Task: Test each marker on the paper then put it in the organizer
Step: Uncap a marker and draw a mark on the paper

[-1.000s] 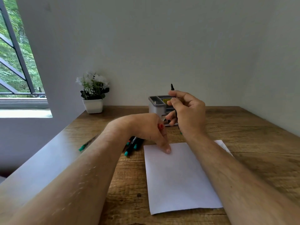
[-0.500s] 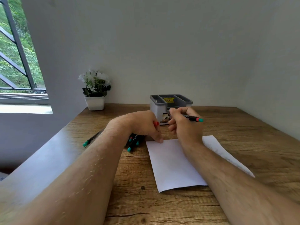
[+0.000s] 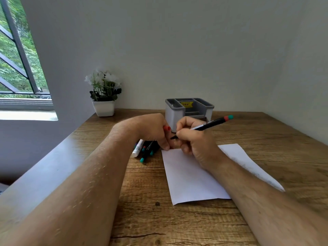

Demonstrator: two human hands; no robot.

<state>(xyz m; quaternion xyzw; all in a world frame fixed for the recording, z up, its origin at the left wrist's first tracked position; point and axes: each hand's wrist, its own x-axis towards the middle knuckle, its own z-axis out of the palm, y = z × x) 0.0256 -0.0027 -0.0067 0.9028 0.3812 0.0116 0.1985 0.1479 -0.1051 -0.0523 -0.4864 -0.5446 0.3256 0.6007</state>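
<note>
My right hand point(image 3: 193, 142) grips a black marker point(image 3: 211, 124) with a red and teal end that points up and to the right. Its tip points down towards the far left corner of the white paper point(image 3: 191, 176). My left hand point(image 3: 152, 130) holds a red cap point(image 3: 166, 128) in curled fingers, and a fingertip presses on the paper's far left corner. A pile of markers point(image 3: 145, 150), one white and several black with teal ends, lies just left of the paper, partly under my left hand. The grey organizer point(image 3: 188, 110) stands behind both hands.
A white pot with a flowering plant point(image 3: 103, 96) stands at the back left of the wooden desk point(image 3: 150, 219). A wall runs behind the desk and a window is at the far left. The desk's left edge runs beside my left forearm.
My right hand has come down from in front of the organizer to the paper's far corner and turned the marker, so its coloured end points right and up. The view has shifted closer.
</note>
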